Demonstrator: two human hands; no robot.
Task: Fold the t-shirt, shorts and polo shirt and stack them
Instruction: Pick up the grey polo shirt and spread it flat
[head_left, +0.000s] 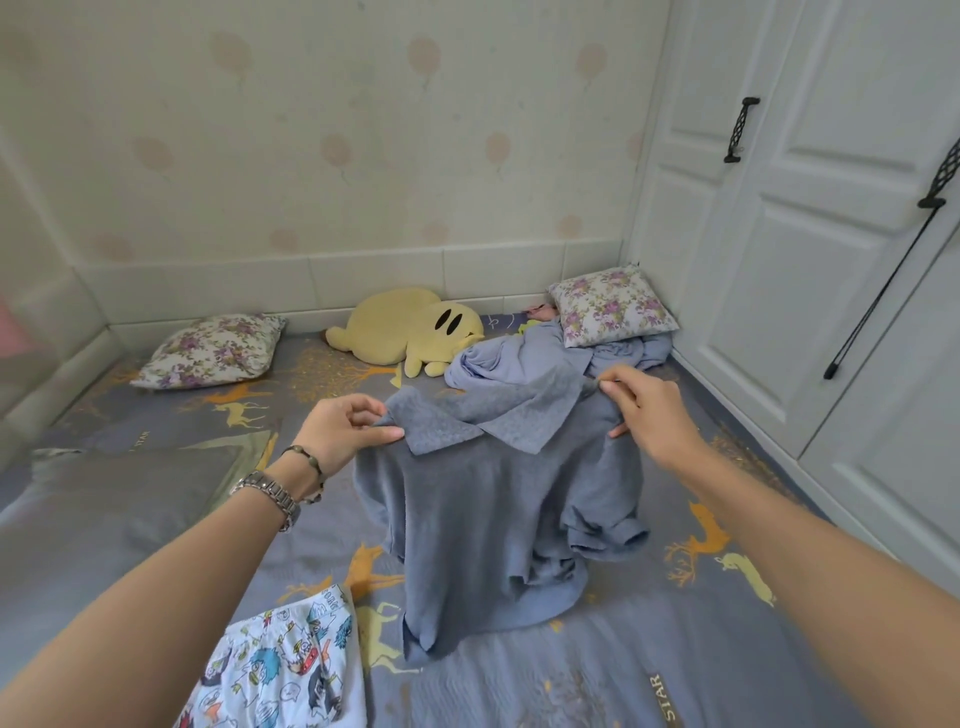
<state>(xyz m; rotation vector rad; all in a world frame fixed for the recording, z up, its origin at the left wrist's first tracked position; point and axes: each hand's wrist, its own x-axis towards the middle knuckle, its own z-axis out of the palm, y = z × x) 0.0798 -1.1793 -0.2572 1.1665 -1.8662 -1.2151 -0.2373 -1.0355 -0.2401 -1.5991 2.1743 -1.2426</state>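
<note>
Head view: hands (498, 415) pinch polo shirt (488, 519); hem bunched, unreadable.

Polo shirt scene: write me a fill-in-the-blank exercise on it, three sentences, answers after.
1. Both hands, left hand and right hand, hold the blue polo shirt up by its ____.
2. The cartoon-print garment lies nearest the ____ arm.
3. The plush toy between the two floral pillows is ____ in colour.

Missing words: shoulders; left; yellow
</note>
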